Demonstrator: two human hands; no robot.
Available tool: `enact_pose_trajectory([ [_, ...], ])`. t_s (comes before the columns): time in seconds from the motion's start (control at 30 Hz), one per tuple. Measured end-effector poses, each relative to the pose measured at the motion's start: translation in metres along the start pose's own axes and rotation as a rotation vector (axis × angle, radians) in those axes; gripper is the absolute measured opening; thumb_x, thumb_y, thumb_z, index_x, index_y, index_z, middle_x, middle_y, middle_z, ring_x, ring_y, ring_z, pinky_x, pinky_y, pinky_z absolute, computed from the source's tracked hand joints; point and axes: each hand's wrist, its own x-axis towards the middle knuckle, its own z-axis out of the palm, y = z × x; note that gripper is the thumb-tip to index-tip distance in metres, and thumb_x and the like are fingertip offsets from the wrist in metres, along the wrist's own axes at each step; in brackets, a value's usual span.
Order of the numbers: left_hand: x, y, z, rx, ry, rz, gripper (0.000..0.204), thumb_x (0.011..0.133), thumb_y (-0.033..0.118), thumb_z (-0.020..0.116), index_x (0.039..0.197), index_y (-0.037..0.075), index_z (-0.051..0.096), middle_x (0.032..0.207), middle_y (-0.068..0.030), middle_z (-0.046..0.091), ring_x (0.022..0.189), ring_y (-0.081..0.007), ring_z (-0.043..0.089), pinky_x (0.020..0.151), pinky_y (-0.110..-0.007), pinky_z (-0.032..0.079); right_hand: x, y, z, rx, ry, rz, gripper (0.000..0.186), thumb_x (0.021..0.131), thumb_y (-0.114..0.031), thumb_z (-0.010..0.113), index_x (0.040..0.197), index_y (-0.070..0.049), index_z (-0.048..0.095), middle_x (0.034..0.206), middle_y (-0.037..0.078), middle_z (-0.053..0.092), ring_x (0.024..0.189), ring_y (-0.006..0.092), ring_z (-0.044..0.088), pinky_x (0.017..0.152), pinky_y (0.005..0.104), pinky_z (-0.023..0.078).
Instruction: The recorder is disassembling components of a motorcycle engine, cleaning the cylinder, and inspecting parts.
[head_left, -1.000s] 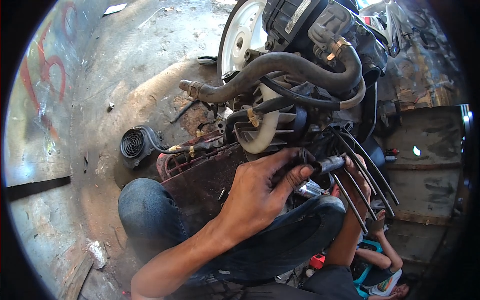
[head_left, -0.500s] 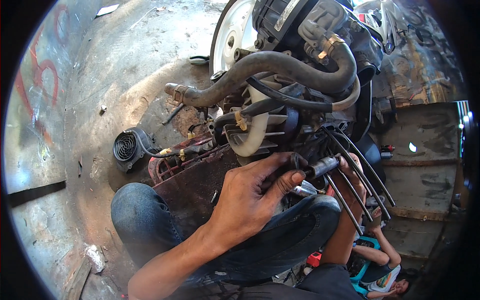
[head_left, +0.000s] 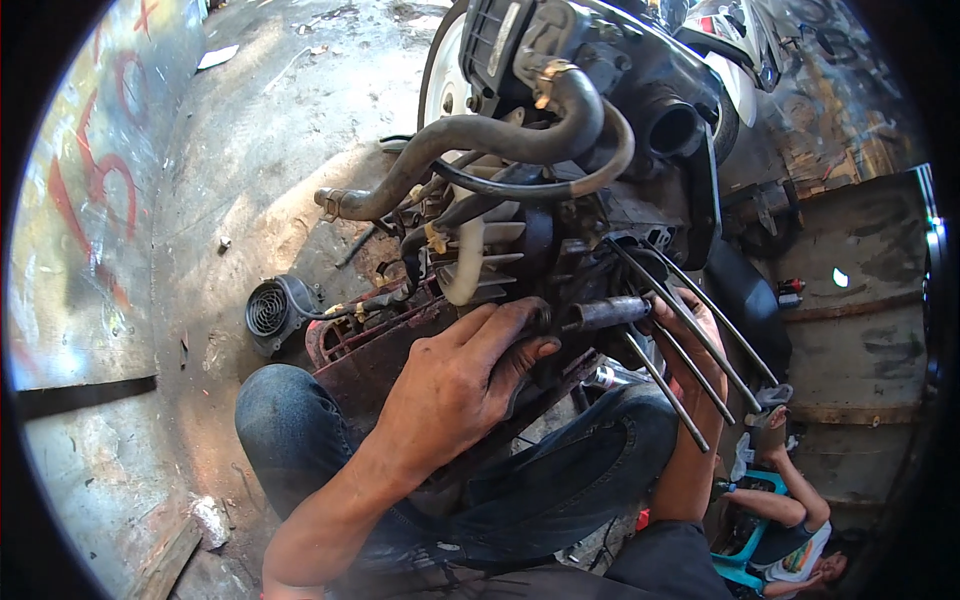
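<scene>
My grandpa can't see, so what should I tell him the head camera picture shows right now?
A person's left hand is near one end of a metal cylinder at an engine, with the right hand at its other end, partly behind thin rods. A thick curved hose bends above, and a round black fan lies to the left.

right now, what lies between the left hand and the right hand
A grey metal cylinder lies between the left hand and the right hand, with one end close to the latter; the head view shows this.
</scene>
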Motion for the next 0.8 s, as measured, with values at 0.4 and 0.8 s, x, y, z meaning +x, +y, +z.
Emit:
enact_pose_trajectory([
  [0.4,0.000,-0.003,0.012,0.287,-0.028,0.213,0.035,0.092,0.016,0.070,0.122,0.001,0.062,0.093,-0.0148,0.065,0.071,-0.0356,0.068,0.057,-0.043,0.054,-0.017,-0.034,0.034,-0.209,-0.152,0.031,0.028,0.086,-0.029,0.082,0.079,-0.006,0.069,0.066,-0.007,0.059,0.058,0.0005,0.050,0.055,0.0197,0.040],
  [0.8,0.009,0.005,0.016,0.283,-0.035,0.157,0.036,0.090,0.012,0.072,0.124,0.004,0.064,0.094,-0.0157,0.067,0.076,-0.0334,0.070,0.064,-0.042,0.056,-0.032,-0.039,0.045,-0.126,-0.198,-0.210,0.028,0.085,-0.030,0.084,0.090,-0.004,0.074,0.075,-0.002,0.069,0.062,0.0032,0.060,0.058,0.0185,0.046],
])
